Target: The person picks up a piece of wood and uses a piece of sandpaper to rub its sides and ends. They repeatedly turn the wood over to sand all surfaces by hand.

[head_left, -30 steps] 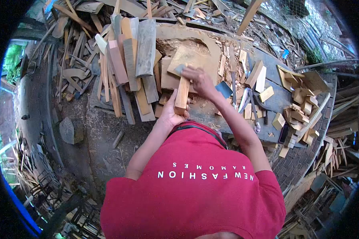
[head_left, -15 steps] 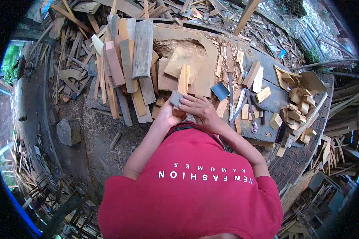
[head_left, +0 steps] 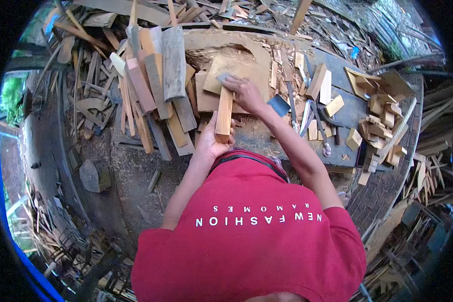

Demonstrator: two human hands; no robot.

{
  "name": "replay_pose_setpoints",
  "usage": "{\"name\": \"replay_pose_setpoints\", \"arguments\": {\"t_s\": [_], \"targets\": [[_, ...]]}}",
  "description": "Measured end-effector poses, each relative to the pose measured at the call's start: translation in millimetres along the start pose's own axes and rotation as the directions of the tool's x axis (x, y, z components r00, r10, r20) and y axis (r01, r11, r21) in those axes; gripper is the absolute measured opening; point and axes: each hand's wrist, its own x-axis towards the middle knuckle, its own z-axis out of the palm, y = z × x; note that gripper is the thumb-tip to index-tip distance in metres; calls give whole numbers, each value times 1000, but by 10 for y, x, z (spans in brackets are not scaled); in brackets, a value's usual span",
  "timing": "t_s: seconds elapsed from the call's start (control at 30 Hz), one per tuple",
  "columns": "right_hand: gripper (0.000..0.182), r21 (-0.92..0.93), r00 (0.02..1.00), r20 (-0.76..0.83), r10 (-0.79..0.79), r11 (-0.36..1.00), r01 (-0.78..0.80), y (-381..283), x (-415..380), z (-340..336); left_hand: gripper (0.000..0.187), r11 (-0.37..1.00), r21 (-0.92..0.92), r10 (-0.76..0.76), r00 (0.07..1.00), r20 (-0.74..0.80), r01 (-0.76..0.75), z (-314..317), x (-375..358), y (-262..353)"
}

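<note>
My left hand (head_left: 214,140) is wrapped round the near end of a squared wooden block (head_left: 224,116), which points away from me. My right hand (head_left: 244,93) presses a small grey piece of folded sandpaper (head_left: 222,78) onto the block's far end, its fingers closed over the paper. Under that far end lies a flat light wooden board (head_left: 214,75) on the bench. Just right of my right hand is a dark blue-grey sheet (head_left: 278,105).
Long planks (head_left: 173,65) are stacked to the left. Hand tools, including a dark curved one (head_left: 329,118), lie on the bench at right. Beyond them is a pile of small wooden offcuts (head_left: 380,123). A stone-like lump (head_left: 94,175) sits on the ground at left.
My right hand has slid the sandpaper forward along the block, from its near end to its far end. My left hand keeps its hold on the block.
</note>
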Motion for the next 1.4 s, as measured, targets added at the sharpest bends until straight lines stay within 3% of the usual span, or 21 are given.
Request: {"name": "replay_pose_setpoints", "arguments": {"t_s": [0.07,0.17,0.23,0.3,0.37,0.4,0.47,0.53,0.6,0.73,0.8,0.9,0.97,1.0,1.1,1.13,1.27,1.4], "targets": [[46,40,996,-76,-50,998,53,-187,-223,-24,38,1000,25,11,1000,-23,-10,-23,9,20],[51,208,995,-13,-95,973,95,-604,-560,-318,36,996,81,35,996,-77,-29,-96,70,19],[48,248,995,-11,-102,963,101,-783,-677,-416,36,979,161,163,959,-230,-128,-36,89,-12],[47,288,993,-14,-114,951,113,-794,-684,-422,35,982,144,150,962,-227,-120,-103,119,14],[47,199,988,6,-155,968,150,-643,-553,-364,37,983,168,91,992,-85,-76,-141,84,42],[48,192,990,-4,-144,971,142,-517,-471,-243,37,983,170,90,992,-86,-74,-127,55,39],[46,128,994,-28,-109,985,112,-270,-239,-28,34,996,90,22,1000,5,-23,-61,7,35],[45,65,996,-55,-72,995,75,-90,-14,68,38,996,81,25,1000,6,-26,-67,12,28],[45,8,999,35,13,1000,-13,3,134,61,42,997,73,25,1000,6,-26,-56,22,22],[46,33,993,95,66,997,-69,-77,76,-37,41,999,49,15,1000,8,-15,-41,-2,32],[45,160,998,-62,-27,986,37,-265,-200,-65,40,999,48,3,999,38,-4,-52,11,39],[47,322,999,-20,-32,946,36,-648,-596,-313,35,993,121,18,1000,6,-18,-64,41,36],[48,320,985,14,-172,934,158,-879,-719,-540,30,975,161,193,945,-264,-154,-1,47,-30],[48,324,985,13,-173,933,160,-865,-738,-547,27,987,134,114,971,-209,-87,-32,54,7],[48,331,977,11,-211,923,196,-784,-713,-451,27,982,132,164,951,-262,-133,-91,109,29],[47,315,986,9,-165,936,154,-640,-612,-322,32,992,124,41,998,-49,-35,-178,80,89],[45,180,999,-34,-42,982,47,-63,-109,-27,45,997,72,30,999,17,-31,-124,36,32],[42,57,1000,8,11,998,-11,106,155,43,37,1000,17,15,999,45,-16,-17,-15,21]]}}
